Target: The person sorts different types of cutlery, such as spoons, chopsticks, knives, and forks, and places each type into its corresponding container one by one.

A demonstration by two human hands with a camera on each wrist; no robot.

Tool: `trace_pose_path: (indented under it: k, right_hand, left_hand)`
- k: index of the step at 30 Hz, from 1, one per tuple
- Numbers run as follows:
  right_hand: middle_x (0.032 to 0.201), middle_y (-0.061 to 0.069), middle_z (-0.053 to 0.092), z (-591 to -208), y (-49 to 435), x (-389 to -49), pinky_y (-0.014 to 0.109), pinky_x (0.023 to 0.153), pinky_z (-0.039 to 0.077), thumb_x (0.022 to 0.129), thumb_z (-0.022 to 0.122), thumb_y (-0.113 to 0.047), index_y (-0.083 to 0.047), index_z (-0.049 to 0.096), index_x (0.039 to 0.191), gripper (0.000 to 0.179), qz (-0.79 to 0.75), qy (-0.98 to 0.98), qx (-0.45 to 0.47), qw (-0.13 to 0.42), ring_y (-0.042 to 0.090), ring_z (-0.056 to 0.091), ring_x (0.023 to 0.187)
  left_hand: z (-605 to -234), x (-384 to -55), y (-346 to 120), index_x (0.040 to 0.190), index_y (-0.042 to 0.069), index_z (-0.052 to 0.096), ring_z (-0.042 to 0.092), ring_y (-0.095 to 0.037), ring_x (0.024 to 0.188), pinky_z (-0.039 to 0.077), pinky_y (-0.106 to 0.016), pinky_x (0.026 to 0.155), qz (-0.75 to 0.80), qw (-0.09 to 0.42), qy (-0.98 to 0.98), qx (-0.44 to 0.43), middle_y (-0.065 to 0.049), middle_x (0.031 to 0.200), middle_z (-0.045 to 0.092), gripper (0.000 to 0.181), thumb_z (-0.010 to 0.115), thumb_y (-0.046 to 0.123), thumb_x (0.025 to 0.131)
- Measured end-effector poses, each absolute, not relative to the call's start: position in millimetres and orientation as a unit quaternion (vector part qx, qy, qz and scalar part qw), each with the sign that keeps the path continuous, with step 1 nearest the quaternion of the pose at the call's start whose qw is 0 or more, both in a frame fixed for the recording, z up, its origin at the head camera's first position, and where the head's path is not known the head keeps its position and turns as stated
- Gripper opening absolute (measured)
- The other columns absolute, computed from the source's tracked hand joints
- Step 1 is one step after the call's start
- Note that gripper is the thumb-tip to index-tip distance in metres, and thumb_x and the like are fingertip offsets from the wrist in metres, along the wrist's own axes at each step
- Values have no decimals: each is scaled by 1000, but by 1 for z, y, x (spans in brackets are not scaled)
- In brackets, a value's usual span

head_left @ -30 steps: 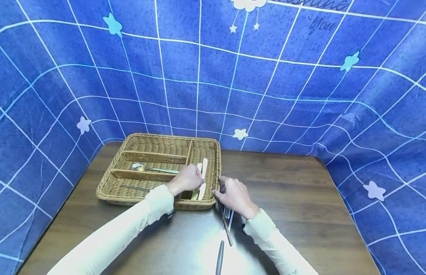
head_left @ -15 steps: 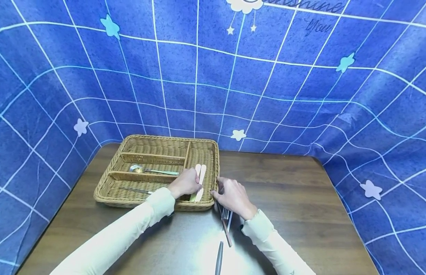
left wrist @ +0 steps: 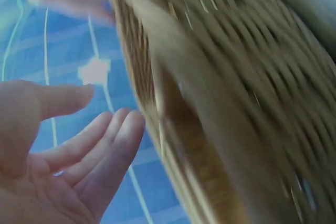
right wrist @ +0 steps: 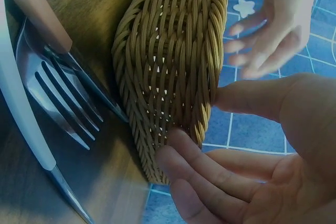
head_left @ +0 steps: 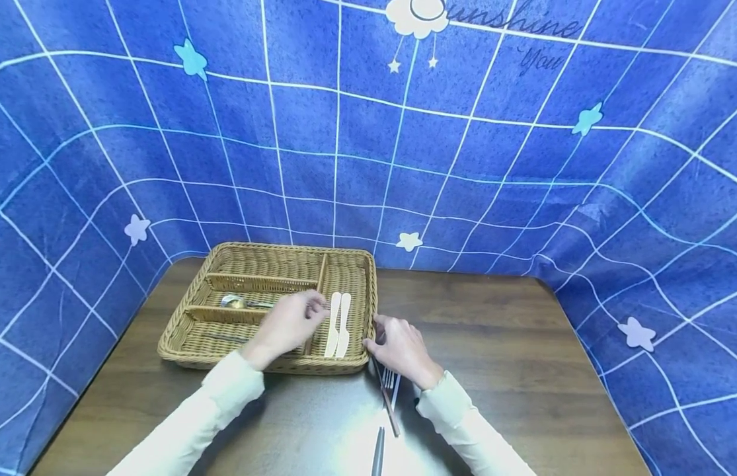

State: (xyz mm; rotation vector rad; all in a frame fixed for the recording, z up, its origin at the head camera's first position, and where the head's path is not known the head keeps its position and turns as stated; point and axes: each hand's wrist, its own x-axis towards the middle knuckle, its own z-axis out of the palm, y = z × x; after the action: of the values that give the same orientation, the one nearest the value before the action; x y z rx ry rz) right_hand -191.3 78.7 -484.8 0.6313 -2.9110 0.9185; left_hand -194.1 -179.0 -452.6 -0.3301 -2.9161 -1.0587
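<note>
A wicker cutlery basket [head_left: 371, 284] with dividers sits on the table. Two pale knives [head_left: 342, 330] lie side by side in its right compartment. Just left of them, over the long divider, hovers my left hand [head_left: 285, 327], fingers loosely bent and nothing between them. The left wrist view shows the same hand [left wrist: 79, 150] with thumb and fingers apart, beside the basket wall. At the basket's right side my right hand [head_left: 404, 347] pinches the rim. Up close, its thumb lies at the rim and its fingers [right wrist: 194, 171] press the outer wall.
A spoon [head_left: 232, 301] lies in the middle compartment, and a slim dark utensil [head_left: 225, 338] in the front one. By the basket's front right corner are a fork [right wrist: 63, 103], a brown-handled utensil [right wrist: 42, 9] and a white-handled one [right wrist: 21, 93]. Nearer lies a dark handle [head_left: 378, 453].
My left hand has let go of a pale knife and drawn back to the left. Both knives now lie straighter, side by side. The right hand stays at the basket's rim.
</note>
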Motion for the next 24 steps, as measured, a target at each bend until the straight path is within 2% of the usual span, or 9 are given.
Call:
trace_pose_path:
  k: [2, 5, 6, 10, 12, 14, 18, 21, 24]
  right_hand:
    - [90, 2, 79, -484, 79, -192, 43, 71, 60, 92, 83, -25, 4, 67, 140, 58, 295, -934, 203, 15, 13, 73, 75]
    - [89, 2, 79, -483, 79, -192, 44, 73, 60, 92, 83, -25, 3, 68, 139, 57, 291, -935, 200, 16, 13, 73, 75]
    - [88, 2, 79, -483, 79, -192, 44, 73, 60, 92, 82, -25, 3, 68, 139, 57, 290, -936, 200, 16, 13, 73, 75]
    - [87, -1, 79, -485, 78, -190, 44, 74, 60, 93, 82, -25, 3, 68, 139, 56, 290, -935, 204, 8, 12, 73, 75]
    - [87, -1, 79, -486, 78, -189, 44, 75, 61, 93, 82, -25, 3, 68, 139, 56, 291, -934, 207, 5, 12, 73, 76]
    - [88, 0, 79, -487, 77, -189, 44, 75, 61, 93, 81, -25, 3, 68, 139, 55, 293, -933, 208, 8, 13, 74, 76]
    - [87, 0, 79, -487, 78, -190, 44, 74, 60, 93, 81, -25, 3, 68, 138, 55, 293, -933, 208, 13, 13, 74, 76]
    - [88, 0, 79, -486, 79, -190, 44, 74, 60, 93, 81, -25, 4, 68, 138, 55, 293, -933, 209, 15, 14, 73, 76]
    - [90, 1, 79, -483, 82, -191, 46, 77, 60, 94, 81, -26, 4, 66, 140, 57, 294, -932, 214, 9, 15, 74, 79]
  left_hand:
    - [-448, -188, -204, 135, 4, 69, 74, -22, 86, 62, -45, 84, -330, 52, -938, -93, -13, 118, 77, 34, 68, 21, 105]
    - [-445, -179, -247, 143, 4, 63, 74, -38, 93, 58, -58, 88, -310, 92, -945, -53, -22, 134, 71, 40, 64, 23, 108]
    - [-446, -177, -263, 145, 3, 62, 72, -41, 102, 56, -61, 93, -298, 105, -948, -40, -24, 137, 68, 42, 63, 23, 109]
    - [-453, -164, -322, 154, 0, 52, 58, -60, 125, 46, -75, 97, -264, 110, -958, 25, -35, 149, 54, 52, 57, 28, 111]
    - [-460, -157, -349, 155, -5, 48, 50, -66, 128, 44, -79, 97, -243, 102, -963, 54, -39, 151, 49, 55, 53, 29, 112]
    - [-466, -150, -372, 153, -11, 45, 49, -70, 126, 44, -80, 93, -225, 82, -967, 83, -43, 149, 47, 57, 47, 29, 113]
    - [-478, -144, -398, 140, -14, 56, 55, -72, 114, 50, -74, 78, -205, 44, -973, 99, -46, 134, 55, 48, 41, 24, 114]
    - [-484, -144, -403, 129, -11, 65, 60, -70, 108, 50, -69, 72, -202, 47, -975, 86, -44, 124, 62, 42, 43, 21, 113]
    - [-486, -147, -401, 127, -11, 68, 61, -69, 106, 50, -70, 74, -201, 61, -974, 81, -43, 121, 64, 41, 46, 21, 113]
